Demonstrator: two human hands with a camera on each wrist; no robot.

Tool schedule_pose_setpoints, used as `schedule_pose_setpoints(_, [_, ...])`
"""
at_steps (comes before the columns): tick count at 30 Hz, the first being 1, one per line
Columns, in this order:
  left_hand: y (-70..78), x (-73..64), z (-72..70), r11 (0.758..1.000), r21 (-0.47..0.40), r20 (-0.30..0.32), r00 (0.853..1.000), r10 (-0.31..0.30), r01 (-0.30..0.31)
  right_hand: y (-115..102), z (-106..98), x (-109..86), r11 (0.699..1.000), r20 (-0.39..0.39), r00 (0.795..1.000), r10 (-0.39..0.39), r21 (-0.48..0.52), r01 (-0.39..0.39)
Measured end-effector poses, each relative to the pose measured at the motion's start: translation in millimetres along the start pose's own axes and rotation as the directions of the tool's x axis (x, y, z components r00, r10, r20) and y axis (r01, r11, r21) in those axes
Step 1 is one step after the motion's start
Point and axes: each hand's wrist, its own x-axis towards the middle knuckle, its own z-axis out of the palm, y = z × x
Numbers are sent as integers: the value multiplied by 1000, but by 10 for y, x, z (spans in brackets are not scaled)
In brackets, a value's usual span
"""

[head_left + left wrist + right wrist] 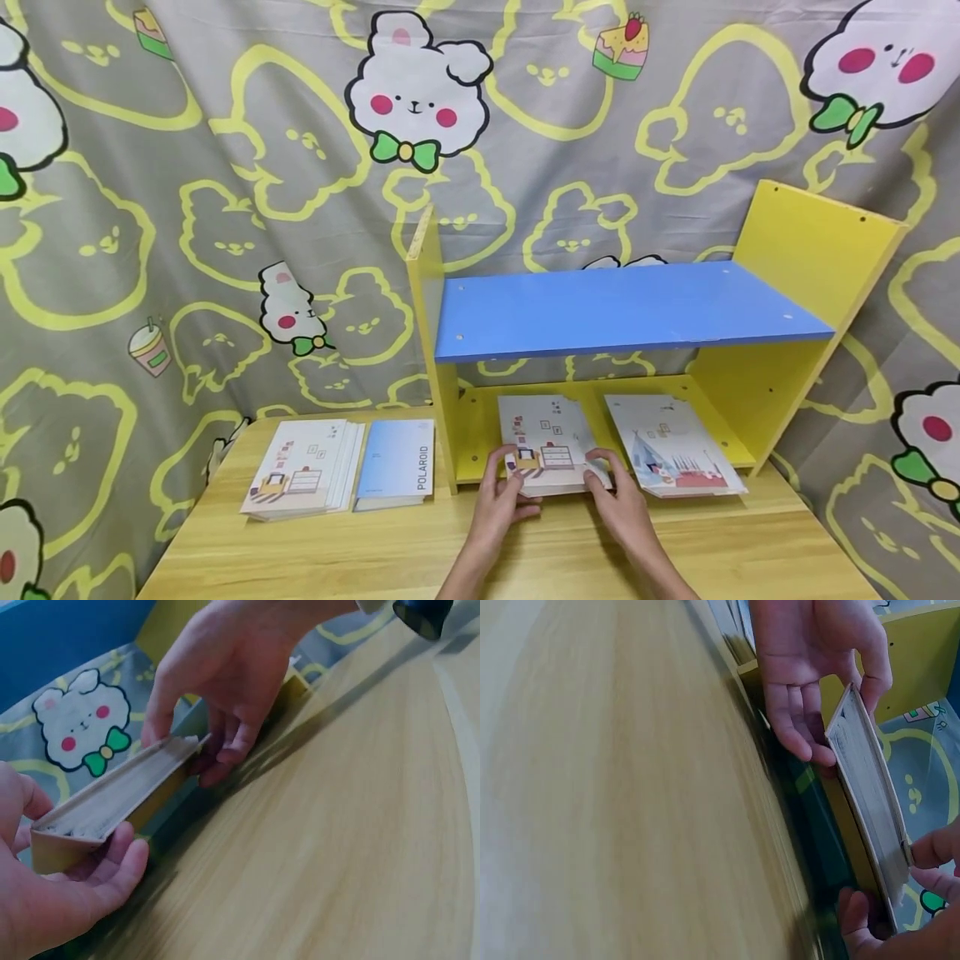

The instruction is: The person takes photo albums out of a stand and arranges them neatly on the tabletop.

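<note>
My left hand and right hand grip a hardcover book by its two near corners, thumbs on the top cover and fingers curled below. Its pale cover carries a drawing of a room with a yellow chair and a dresser. The book lies over the lower board of a yellow and blue shelf, its near edge at the board's front. In the left wrist view the page block faces the camera between both hands. To the right, a second book with a tent drawing overhangs the board's front edge.
Left of the shelf, a stack of pale books and a blue book marked POLAROID lie on the wooden table. A grey patterned curtain hangs behind. The blue upper board spans above the books.
</note>
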Motion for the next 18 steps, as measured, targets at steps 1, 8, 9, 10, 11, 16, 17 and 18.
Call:
schedule_pose_setpoints(1, [2, -2, 4, 1000, 5, 1, 1000, 6, -6, 1, -1, 5, 1000, -3, 1000, -5, 2, 5])
schedule_pose_setpoints(8, [4, -31, -10, 1000, 12, 5, 1000, 11, -11, 9, 7, 19, 986, 46, 998, 30, 161, -37])
schedule_pose_setpoints(9, [2, -34, -16, 1000, 12, 6, 1000, 5, -5, 15, 8, 17, 979, 54, 998, 43, 198, -53])
schedule_pose_setpoints(10, [0, -37, -20, 1000, 11, 8, 1000, 1, -1, 22, 10, 17, 971, 62, 997, 49, 229, -62])
schedule_pose_setpoints(11, [-2, -40, -24, 1000, 6, 11, 1000, -3, 3, 25, 11, 14, 963, 70, 996, 56, 260, -73])
schedule_pose_setpoints(16, [-7, -57, -60, 1000, -7, 25, 1000, -2, 3, 20, 10, 23, 937, 97, 993, 63, 338, -93])
schedule_pose_setpoints(17, [-4, -62, -68, 1000, -8, 29, 1000, -2, 2, 19, 6, 28, 930, 107, 992, 62, 355, -96])
schedule_pose_setpoints(18, [0, -69, -74, 1000, -10, 33, 999, 0, 0, 19, 0, 32, 921, 120, 991, 58, 376, -99])
